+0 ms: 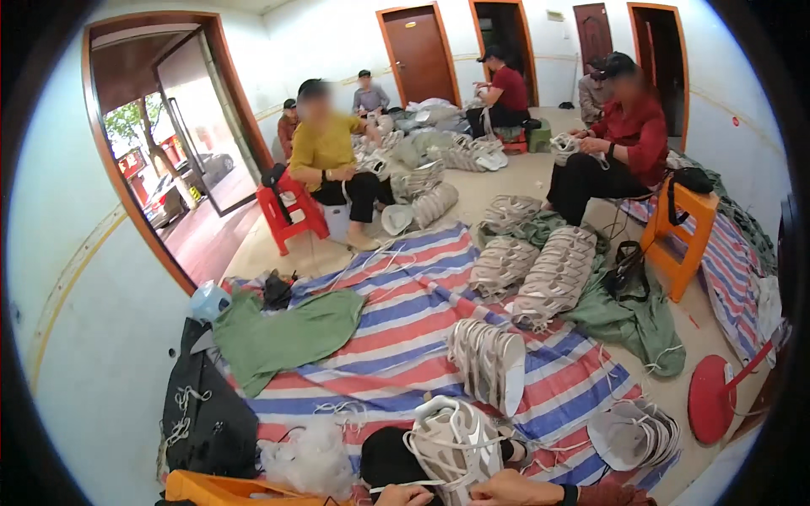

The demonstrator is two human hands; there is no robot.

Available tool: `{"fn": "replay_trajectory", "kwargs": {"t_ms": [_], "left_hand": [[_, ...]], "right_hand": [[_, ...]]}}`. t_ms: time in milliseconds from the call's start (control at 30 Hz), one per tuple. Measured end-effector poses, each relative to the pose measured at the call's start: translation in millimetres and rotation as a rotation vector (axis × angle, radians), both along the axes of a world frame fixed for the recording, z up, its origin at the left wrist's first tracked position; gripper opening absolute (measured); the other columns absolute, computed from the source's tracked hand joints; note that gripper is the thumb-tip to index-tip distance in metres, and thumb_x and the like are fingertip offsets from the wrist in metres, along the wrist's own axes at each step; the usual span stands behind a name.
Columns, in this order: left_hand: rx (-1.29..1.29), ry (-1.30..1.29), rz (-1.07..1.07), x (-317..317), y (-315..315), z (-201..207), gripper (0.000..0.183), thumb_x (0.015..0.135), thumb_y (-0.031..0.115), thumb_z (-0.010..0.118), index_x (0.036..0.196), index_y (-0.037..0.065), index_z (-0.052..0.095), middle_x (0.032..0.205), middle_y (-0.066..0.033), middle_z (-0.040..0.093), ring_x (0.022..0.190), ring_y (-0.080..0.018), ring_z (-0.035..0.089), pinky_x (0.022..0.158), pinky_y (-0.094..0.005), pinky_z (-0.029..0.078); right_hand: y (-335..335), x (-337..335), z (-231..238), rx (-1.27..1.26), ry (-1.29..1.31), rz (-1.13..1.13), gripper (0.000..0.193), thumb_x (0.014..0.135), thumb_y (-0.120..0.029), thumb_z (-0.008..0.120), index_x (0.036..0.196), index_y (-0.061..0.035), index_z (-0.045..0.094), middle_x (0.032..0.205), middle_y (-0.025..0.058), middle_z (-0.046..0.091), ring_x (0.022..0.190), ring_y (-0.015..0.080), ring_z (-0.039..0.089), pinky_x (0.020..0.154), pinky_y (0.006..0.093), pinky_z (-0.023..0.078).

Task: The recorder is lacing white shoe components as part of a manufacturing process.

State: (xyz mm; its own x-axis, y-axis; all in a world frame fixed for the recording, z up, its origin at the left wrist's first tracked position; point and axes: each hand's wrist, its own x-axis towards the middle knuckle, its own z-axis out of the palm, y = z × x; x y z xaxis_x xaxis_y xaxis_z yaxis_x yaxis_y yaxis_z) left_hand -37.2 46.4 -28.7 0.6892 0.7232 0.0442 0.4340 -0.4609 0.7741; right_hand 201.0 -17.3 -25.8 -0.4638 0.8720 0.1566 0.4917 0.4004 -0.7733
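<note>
A beige and white shoe upper (456, 440) rests on my lap over dark trousers, with a loose white shoelace (424, 483) looping across its front. At the bottom edge, my left hand (403, 496) is closed in a pinch on the lace, its lower part cut off by the frame. My right hand (511, 488), at the near end of the upper, has its fingers closed on the lace against the upper. Just beyond my lap, a nested row of similar shoe uppers (488, 363) lies on the striped sheet (396, 333).
Another nested stack of uppers (634, 435) lies to my right, beside a red round base (711, 400). A clear plastic bag (308, 462) and orange stool (245, 489) are at my left. Green cloth (287, 333) covers part of the sheet. Several people sit farther back handling uppers.
</note>
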Motion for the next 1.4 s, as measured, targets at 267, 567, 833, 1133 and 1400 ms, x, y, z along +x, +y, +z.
{"fn": "replay_trajectory", "kwargs": {"t_ms": [267,567,833,1133,1400], "left_hand": [[0.019,0.017,-0.011,-1,-3,6,0.019,0.085,0.015,0.054,0.082,-0.002,0.061,0.065,-0.0104,0.060,0.046,-0.0154,0.052,0.045,-0.0273,0.042],[-0.053,0.006,0.050,-1,-3,2,0.020,0.084,0.017,0.055,0.084,-0.002,0.062,0.066,-0.0113,0.060,0.048,-0.0167,0.054,0.047,-0.0283,0.042],[-0.105,0.007,0.045,-3,-2,-3,0.017,0.084,0.014,0.054,0.085,-0.001,0.062,0.067,-0.0094,0.060,0.048,-0.0155,0.053,0.046,-0.0277,0.043],[-0.269,0.099,0.079,0,2,-5,0.014,0.083,0.011,0.055,0.088,0.000,0.062,0.071,-0.0069,0.061,0.050,-0.0111,0.053,0.046,-0.0237,0.043],[-0.372,0.161,0.081,1,10,-1,0.016,0.085,0.013,0.054,0.088,-0.001,0.061,0.074,-0.0096,0.060,0.052,-0.0147,0.054,0.049,-0.0264,0.044]], "right_hand": [[6,-5,-3,-0.003,-0.046,0.004,0.034,0.078,-0.033,0.060,0.061,-0.0041,0.055,0.056,0.0140,0.052,0.048,0.0274,0.051,0.045,0.0348,0.038],[13,-3,7,-0.063,-0.018,0.058,0.035,0.080,-0.032,0.057,0.061,-0.0025,0.053,0.055,0.0133,0.050,0.044,0.0265,0.047,0.044,0.0339,0.036],[25,0,68,-0.183,0.097,-0.194,0.031,0.079,-0.023,0.061,0.103,-0.0059,0.055,0.058,0.0123,0.055,0.051,0.0242,0.055,0.048,0.0319,0.043],[86,21,102,0.216,0.056,-0.622,0.057,0.074,-0.039,0.061,0.113,-0.0001,0.047,0.088,0.0186,0.059,0.082,0.0331,0.058,0.067,0.0387,0.046],[135,89,102,0.569,0.049,-0.899,0.099,0.072,-0.060,0.055,0.135,0.0045,0.013,0.139,0.0257,0.016,0.129,0.0356,0.019,0.105,0.0412,0.015]]}}
